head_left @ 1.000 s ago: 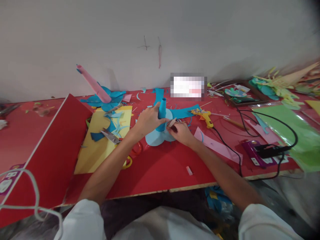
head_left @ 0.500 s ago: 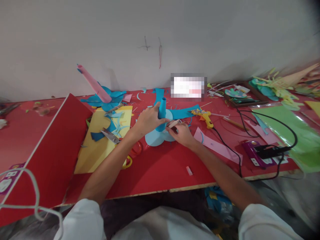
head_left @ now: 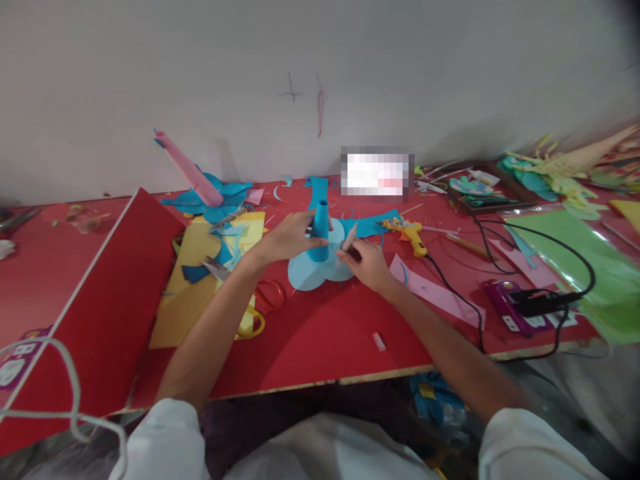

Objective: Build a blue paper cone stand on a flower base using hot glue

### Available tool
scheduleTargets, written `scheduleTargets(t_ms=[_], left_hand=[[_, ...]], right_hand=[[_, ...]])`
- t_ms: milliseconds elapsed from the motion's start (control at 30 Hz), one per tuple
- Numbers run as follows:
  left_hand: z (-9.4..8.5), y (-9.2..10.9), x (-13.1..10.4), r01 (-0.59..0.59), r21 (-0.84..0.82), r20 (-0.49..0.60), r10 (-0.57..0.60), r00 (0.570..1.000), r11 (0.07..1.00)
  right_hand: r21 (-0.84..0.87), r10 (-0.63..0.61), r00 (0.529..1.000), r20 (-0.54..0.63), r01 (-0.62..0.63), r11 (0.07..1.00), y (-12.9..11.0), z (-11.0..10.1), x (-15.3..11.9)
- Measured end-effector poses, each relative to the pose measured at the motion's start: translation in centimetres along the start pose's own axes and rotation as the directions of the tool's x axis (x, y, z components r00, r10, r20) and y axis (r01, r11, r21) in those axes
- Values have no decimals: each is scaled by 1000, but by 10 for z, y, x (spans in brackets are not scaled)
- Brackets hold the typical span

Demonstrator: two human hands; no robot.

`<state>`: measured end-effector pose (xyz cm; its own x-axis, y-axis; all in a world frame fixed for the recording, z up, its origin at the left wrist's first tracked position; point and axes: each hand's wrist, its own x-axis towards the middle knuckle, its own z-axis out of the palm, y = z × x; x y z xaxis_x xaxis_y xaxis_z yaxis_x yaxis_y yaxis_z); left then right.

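A narrow blue paper cone (head_left: 321, 227) stands upright on a light blue paper piece with rounded lobes (head_left: 307, 276). The fingers and thumb of my left hand (head_left: 290, 237) are wrapped round the cone's lower half from the left. Just right of the cone, my right hand (head_left: 369, 264) pinches a short pale stick-like tool (head_left: 351, 237), tilted with its upper end pointing away from me. I cannot tell its exact kind. My right fingertips are over the right lobe of the light blue paper.
A yellow glue gun (head_left: 411, 235) lies to the right, its cable running to a purple power box (head_left: 515, 313). Orange and yellow handled scissors (head_left: 269, 297) rest left on yellow paper (head_left: 175, 320). Behind stands a pink paper tube (head_left: 187, 167). A red panel (head_left: 100, 313) rises at left.
The pale tool in my right hand has swung from nearly flat to more upright. The cone and my left hand have shifted slightly left and toward me.
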<state>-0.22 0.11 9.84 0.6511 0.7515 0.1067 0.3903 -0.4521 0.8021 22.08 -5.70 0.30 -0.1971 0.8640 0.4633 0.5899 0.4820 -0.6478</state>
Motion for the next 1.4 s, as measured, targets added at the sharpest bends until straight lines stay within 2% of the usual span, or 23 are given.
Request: scheduleTargets(t_ms=[100, 233, 400, 567, 733, 900, 1067, 1200, 1300, 1400], left_hand=[[-2, 7, -1, 43, 56, -68, -40, 997, 997], [1, 18, -3, 71, 216, -182, -31, 983, 974], [16, 20, -1, 153, 313, -217, -86, 972, 937], [26, 15, 2, 188, 415, -177, -124, 976, 890], [25, 15, 1, 204, 475, -164, -141, 976, 856], [24, 19, 0, 191, 478, -146, -136, 980, 857], [23, 15, 0, 177, 432, -144, -126, 982, 884], [17, 9, -1, 63, 315, -49, -50, 998, 947], [8, 6, -2, -24, 231, 49, 13, 999, 973], [2, 6, -3, -17, 205, 16, 14, 1000, 979]], right_hand=[[4, 8, 999, -46, -8, 1000, 0, -3, 1], [-15, 11, 991, -130, -13, 1000, 0, -6, 2], [-24, 20, 982, -190, -25, 999, 0, -8, 1], [-17, 10, 996, -87, -12, 1000, 1, -8, 1], [-44, -19, 999, 35, 21, 999, 6, -4, 1], [-76, -32, 994, 104, 40, 996, 11, 1, 2], [-73, -27, 996, 89, 33, 997, 11, 1, 2], [-48, -30, 994, 106, 35, 998, 10, 1, 3], [-28, -4, 998, 64, 6, 1000, 9, -1, 3], [-24, 55, 998, -43, -56, 998, 8, -6, 3]])
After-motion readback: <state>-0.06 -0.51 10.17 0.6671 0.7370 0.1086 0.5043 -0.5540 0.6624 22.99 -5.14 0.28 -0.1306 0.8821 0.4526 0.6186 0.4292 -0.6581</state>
